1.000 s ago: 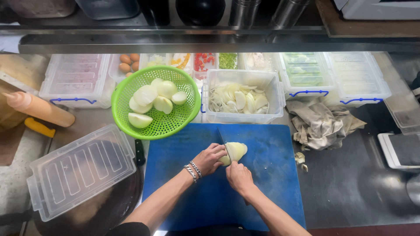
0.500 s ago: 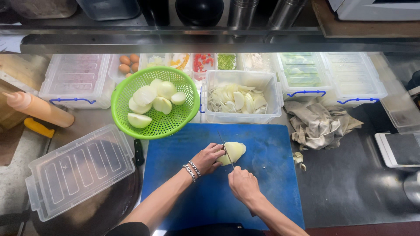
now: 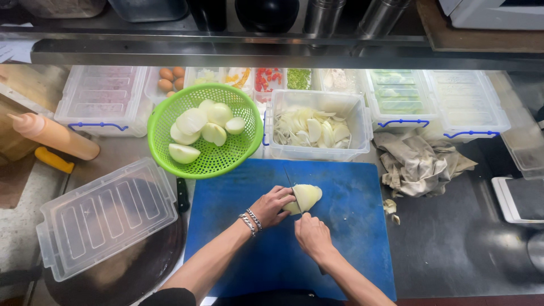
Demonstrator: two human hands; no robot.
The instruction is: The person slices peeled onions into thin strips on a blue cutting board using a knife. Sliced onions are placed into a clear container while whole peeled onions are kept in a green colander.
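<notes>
While pinned: onion half under left hand.

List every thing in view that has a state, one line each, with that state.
Peeled white onion half: on blue cutting board, being cut.
Left hand: steadying the onion.
Right hand: gripping knife.
Green round plastic colander: holds peeled onion halves.
Clear rectangular tub: open, holds sliced onion.
Clear plastic lid: off, lying flat.

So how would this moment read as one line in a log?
left hand: steadies onion | right hand: holds knife, blade on onion | under: blue board
</notes>
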